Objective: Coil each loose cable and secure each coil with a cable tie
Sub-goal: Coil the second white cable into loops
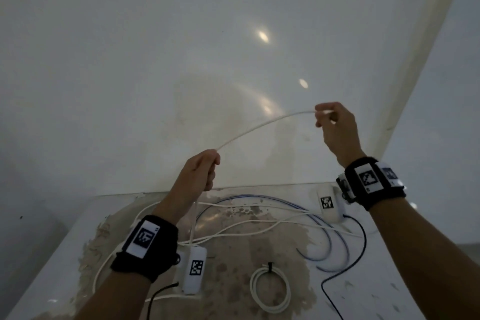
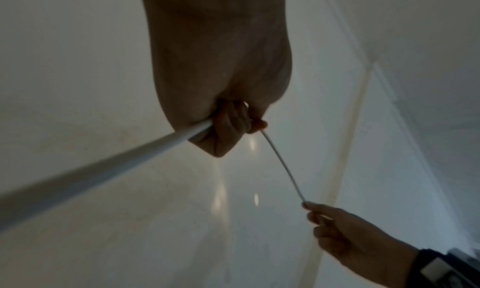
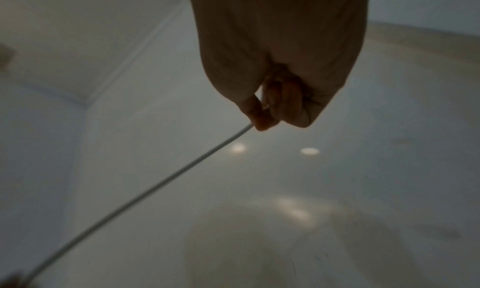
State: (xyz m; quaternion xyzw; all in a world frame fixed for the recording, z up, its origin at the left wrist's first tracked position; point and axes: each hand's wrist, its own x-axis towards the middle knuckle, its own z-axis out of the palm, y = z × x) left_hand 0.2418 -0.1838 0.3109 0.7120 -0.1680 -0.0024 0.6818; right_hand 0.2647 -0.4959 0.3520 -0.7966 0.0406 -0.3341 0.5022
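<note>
left hand [image 1: 201, 171]: raised above the bench [image 1: 59, 262], fingers curled round the white cable [image 1: 259, 126]; left wrist view shows the cable [image 2: 103, 169] running through the closed fist [image 2: 223, 128] and leaving past the fingertips.
right hand [image 1: 335, 125]: higher and further from the coiled cable than the left hand, thumb and forefinger pinching the white cable close to its end; other fingers curled in. Right wrist view confirms the pinch [image 3: 275, 107], cable [image 3: 155, 187] trailing away from it.
white cable: one span in the air between both hands, slight upward bow. From the left hand it drops straight down to the bench, to the loose white runs lying beyond the coiled cable.
coiled cable [image 1: 270, 289]: white, flat on the bench near its front edge, looped a few turns, black cable tie [image 1: 270, 267] round its far side.
blue cable [image 1: 324, 226]: loose on the bench, wide curves beyond and right of the coiled cable, crossing the white runs.
black cable [image 1: 358, 249]: thin, loops right of the coiled cable, runs up to the white tagged module by the right wrist.
bench: white, top worn to a brown patch around the coiled cable.
wall [image 1: 181, 34]: pale, glossy, directly behind the bench.
</note>
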